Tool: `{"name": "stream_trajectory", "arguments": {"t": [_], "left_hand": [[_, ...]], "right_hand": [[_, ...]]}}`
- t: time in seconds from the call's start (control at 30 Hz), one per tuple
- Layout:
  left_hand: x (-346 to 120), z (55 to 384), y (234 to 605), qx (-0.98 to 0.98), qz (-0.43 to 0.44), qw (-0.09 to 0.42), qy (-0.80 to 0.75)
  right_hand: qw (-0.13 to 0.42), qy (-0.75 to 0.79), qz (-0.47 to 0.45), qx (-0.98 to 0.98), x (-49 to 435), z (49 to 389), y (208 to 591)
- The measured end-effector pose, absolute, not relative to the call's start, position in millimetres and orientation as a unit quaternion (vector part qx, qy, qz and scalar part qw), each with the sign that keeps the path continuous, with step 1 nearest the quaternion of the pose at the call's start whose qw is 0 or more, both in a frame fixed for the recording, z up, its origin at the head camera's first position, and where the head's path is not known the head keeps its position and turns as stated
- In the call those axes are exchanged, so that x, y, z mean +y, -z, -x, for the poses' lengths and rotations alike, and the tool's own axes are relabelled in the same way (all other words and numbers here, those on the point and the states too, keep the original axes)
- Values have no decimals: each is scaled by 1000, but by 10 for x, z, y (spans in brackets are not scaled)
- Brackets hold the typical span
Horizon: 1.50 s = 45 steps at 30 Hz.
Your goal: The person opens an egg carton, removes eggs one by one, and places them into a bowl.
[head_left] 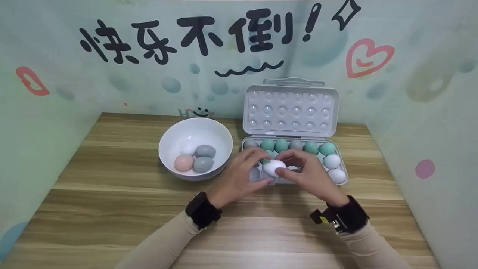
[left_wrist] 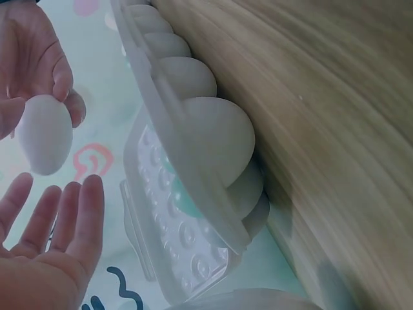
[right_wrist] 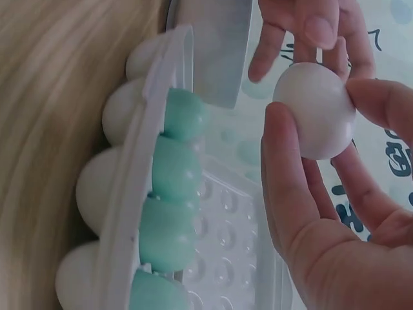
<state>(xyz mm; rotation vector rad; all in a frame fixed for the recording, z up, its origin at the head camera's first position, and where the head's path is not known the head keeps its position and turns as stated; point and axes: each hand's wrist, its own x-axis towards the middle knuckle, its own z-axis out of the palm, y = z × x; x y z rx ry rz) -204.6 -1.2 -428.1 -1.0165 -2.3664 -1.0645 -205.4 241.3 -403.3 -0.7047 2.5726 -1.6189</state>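
Observation:
A white egg (head_left: 274, 168) is pinched between the thumb and fingers of my right hand (head_left: 312, 173), above the front of the egg carton. My left hand (head_left: 241, 172) is beside it with fingers extended, apart from the egg (left_wrist: 45, 134) in the left wrist view. Beneath both hands lies the open egg carton (head_left: 345, 178), its lid (head_left: 291, 129) raised at the back. Green eggs (head_left: 327, 148) and grey ones fill its back row, and speckled white eggs (head_left: 332, 161) sit at its right end. My hands hide part of the front and middle rows.
Left of the carton stands a white bowl (head_left: 168, 136) holding a pink egg (head_left: 184, 163), two grey eggs (head_left: 203, 164) and a white egg (head_left: 188, 148). Both are on a wooden table (head_left: 112, 201). A printed backdrop (head_left: 209, 37) rises behind and along both sides.

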Motion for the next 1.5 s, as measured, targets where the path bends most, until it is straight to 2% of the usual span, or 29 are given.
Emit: {"name": "stream_trajectory", "arguments": {"t": [0.73,1.17,1.5], "left_hand": [[37,2029,4301,-817,376,199,389],[-178,2145,4122,-823,343,200,406],[-603,2200,3842,-848,284,191,404]], "right_hand": [[59,561,218,797,2346,1988,4013],[3,557,215,802,2545,2035,3833],[-51,528,201,823,2731,2082,3725]]}}
